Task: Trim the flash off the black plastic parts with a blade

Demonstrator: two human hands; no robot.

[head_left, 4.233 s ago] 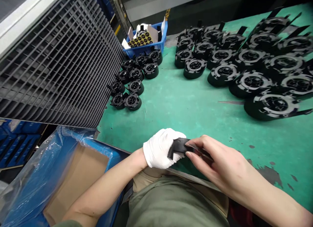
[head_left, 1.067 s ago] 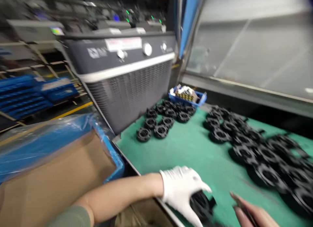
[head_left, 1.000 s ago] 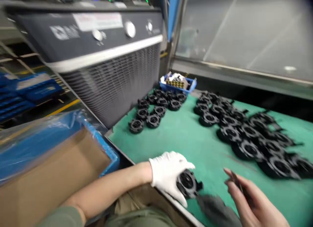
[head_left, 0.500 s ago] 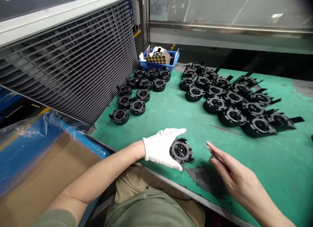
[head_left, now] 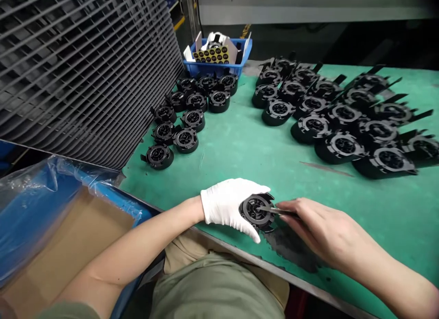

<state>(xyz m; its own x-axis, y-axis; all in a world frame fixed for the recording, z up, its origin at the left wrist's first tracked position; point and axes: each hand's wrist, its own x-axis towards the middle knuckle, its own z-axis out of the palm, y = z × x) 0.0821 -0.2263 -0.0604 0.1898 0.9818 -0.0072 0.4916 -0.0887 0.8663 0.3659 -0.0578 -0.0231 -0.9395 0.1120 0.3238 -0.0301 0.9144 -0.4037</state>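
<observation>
The white-gloved left hand (head_left: 228, 208) cups a round, ribbed black plastic part (head_left: 256, 212) over the near edge of the green tabletop (head_left: 240, 154), while the bare right hand (head_left: 317, 229) pinches slim metal tweezers (head_left: 270, 209) against its centre.

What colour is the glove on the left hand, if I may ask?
It is white; the glove shows best in the head view.

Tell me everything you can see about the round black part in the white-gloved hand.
It is a round, matte black part that looks moulded from plastic, with concentric rings, a central hub and short tabs at its rim. Its face tilts up toward the camera. The white-gloved left hand cradles it over the green-topped bench, and the tips of slim metal tweezers, held in the bare right hand, reach onto its face.
</observation>
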